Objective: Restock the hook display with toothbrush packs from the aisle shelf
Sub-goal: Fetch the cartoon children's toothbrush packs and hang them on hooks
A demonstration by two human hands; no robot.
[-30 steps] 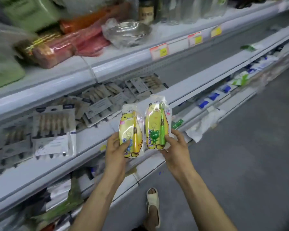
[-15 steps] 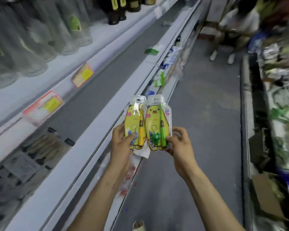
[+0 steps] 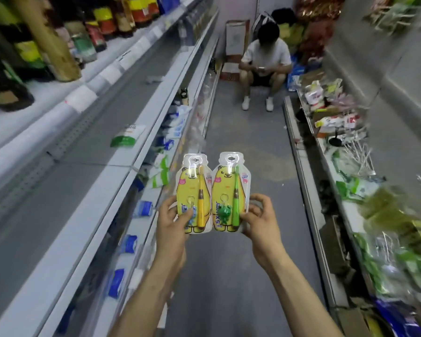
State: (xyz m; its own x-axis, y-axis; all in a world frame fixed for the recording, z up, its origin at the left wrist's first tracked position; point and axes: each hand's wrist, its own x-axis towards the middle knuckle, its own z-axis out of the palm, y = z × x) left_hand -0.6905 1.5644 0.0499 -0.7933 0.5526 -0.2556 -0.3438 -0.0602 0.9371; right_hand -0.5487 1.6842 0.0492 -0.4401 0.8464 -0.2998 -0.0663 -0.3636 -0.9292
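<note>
I hold two yellow bear-shaped toothbrush packs upright side by side over the aisle floor. My left hand (image 3: pixel 171 224) pinches the lower left edge of the pack with the yellow brush (image 3: pixel 193 190). My right hand (image 3: pixel 259 218) pinches the lower right edge of the pack with the green brush and green frog charm (image 3: pixel 229 190). Each pack has a hang hole at its top. The aisle shelf (image 3: pixel 122 171) runs along my left. White wire hooks (image 3: pixel 357 152) stick out from the display on the right.
A person (image 3: pixel 265 59) sits at the far end of the aisle, blocking it. Bottles (image 3: pixel 46 45) line the upper left shelf; blue and white packets (image 3: pixel 173 122) fill the lower tiers. Bagged goods (image 3: pixel 387 239) crowd the right shelves. Grey floor (image 3: pixel 248 147) lies between.
My view has swung right, from facing the left shelf to looking down the aisle. Both hands still hold the two packs, now side by side in front of me.
</note>
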